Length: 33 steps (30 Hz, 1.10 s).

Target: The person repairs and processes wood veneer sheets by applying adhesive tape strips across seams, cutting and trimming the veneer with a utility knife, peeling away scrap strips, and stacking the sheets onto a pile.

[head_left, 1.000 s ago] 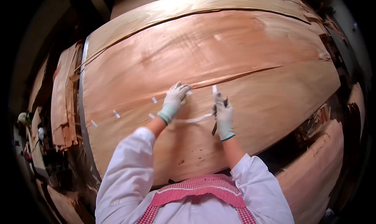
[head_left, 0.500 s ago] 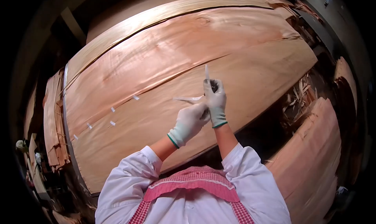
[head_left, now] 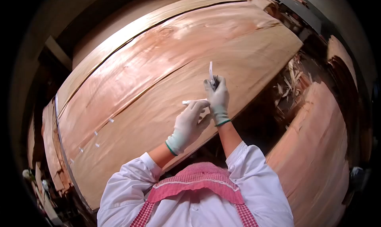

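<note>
My left hand (head_left: 189,122), in a white glove with a green-edged cuff, pinches a short white strip of tape (head_left: 190,102) that points left. Its fingertips meet the edge of my right hand (head_left: 219,99), gloved the same way. The right fingers are closed around a small dark object (head_left: 215,83), mostly hidden, with a narrow pale strip (head_left: 211,69) standing up from it. Both hands are over a large wood veneer sheet (head_left: 154,120). Small white tape pieces (head_left: 96,133) lie on the sheet at the left, several near a long split (head_left: 158,81).
Another veneer stack (head_left: 313,147) curves along the right side. Broken wood scraps (head_left: 291,78) lie in the dark gap between it and the sheet. More ragged veneer (head_left: 55,147) hangs at the left end. A pale strip of wood (head_left: 158,18) runs along the far edge.
The view has shifted, so the veneer appears farther left and lower. My left hand has changed its finger hold on the tape, and less of the strip shows. Both hands stay close together.
</note>
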Each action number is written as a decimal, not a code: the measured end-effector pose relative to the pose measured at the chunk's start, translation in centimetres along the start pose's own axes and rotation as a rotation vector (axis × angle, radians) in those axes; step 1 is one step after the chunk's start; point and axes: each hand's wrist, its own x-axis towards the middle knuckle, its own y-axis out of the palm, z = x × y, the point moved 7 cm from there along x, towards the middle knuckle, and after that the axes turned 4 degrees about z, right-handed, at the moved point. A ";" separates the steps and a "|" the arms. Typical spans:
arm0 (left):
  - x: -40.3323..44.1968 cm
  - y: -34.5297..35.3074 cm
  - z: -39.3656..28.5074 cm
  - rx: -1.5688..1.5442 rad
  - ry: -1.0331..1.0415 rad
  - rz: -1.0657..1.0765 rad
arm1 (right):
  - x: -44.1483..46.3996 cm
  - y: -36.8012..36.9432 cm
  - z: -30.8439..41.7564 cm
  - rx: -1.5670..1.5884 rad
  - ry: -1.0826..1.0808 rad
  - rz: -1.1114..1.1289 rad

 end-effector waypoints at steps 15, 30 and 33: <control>11.6 11.3 -1.8 0.022 0.163 0.177 | 11.8 -8.4 -4.6 -0.449 -0.020 0.081; 25.1 28.8 -8.1 0.370 0.027 -0.055 | 28.2 -20.3 -13.0 -0.702 -0.018 0.226; 26.6 30.2 -6.4 0.423 0.025 -0.052 | 29.8 -19.9 -14.8 -0.730 -0.010 0.275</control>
